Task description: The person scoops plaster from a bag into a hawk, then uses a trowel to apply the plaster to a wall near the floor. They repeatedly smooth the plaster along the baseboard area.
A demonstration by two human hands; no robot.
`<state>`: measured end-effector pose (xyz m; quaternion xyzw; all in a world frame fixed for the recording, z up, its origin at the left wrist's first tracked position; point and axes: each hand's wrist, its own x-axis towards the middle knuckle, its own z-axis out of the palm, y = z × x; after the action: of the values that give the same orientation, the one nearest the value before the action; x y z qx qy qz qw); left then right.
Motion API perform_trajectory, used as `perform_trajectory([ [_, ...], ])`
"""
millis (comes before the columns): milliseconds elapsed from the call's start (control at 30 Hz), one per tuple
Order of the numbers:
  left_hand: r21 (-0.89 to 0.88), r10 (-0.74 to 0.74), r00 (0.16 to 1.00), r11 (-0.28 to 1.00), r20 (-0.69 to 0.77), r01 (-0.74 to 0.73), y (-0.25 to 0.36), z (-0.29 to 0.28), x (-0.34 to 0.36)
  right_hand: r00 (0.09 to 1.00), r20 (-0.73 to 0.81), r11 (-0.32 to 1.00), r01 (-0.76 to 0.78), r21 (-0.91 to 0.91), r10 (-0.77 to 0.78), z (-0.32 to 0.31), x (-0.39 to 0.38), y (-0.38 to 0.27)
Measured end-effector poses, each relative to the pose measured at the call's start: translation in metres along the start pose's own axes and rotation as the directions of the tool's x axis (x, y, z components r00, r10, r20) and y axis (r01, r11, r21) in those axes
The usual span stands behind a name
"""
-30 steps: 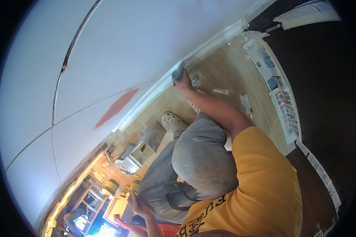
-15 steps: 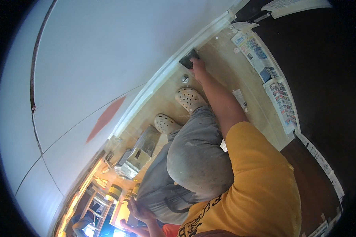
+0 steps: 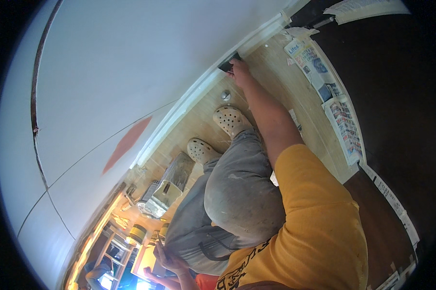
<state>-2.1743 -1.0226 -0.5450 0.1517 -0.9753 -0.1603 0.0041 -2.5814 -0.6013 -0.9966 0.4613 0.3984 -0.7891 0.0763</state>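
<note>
My right hand (image 3: 240,74) is stretched far out along the base of a white wall. Its fingers are closed on a dark flat square piece (image 3: 226,64), which meets the pale strip (image 3: 206,77) at the wall's foot; the kind of piece cannot be made out. Low in the picture, beside my left thigh, my left hand (image 3: 170,258) has its fingers apart, with nothing visible in it. Between my right hand and my shoe, a small round metal fitting (image 3: 226,95) sits on the wooden floor (image 3: 271,82).
A grey metal-looking box (image 3: 167,191) lies left of my shoes (image 3: 231,121). Taped newspaper (image 3: 319,72) borders a dark surface (image 3: 396,96) on the right. Yellow-and-black tubs (image 3: 137,233) and a ladder (image 3: 116,253) show at lower left. A reddish patch (image 3: 126,145) marks the wall.
My right hand has shifted slightly up and left toward the wall with the dark piece, which now shows narrower. My left hand has moved slightly left, one finger more raised.
</note>
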Motion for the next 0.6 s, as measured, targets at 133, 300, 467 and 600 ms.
perform_trajectory([
  [133,0.025,-0.035,0.999,0.999,0.032,0.034,0.017,-0.002,0.002,0.995,0.008,0.990,0.103,-0.098,-0.102,0.016,-0.027,-0.002],
  [300,-0.014,-0.046,0.999,0.999,0.016,0.046,0.024,0.000,0.003,0.949,0.097,0.914,0.315,-0.255,-0.300,0.025,-0.071,0.009],
  [467,-0.013,-0.125,0.991,0.992,0.055,0.125,0.020,-0.005,0.001,0.851,0.271,0.801,0.519,-0.298,-0.450,-0.003,-0.064,0.032],
  [600,0.007,-0.126,0.988,0.992,0.089,0.126,0.025,-0.006,0.003,0.975,-0.007,0.942,0.211,-0.262,-0.221,-0.029,-0.054,0.021],
])
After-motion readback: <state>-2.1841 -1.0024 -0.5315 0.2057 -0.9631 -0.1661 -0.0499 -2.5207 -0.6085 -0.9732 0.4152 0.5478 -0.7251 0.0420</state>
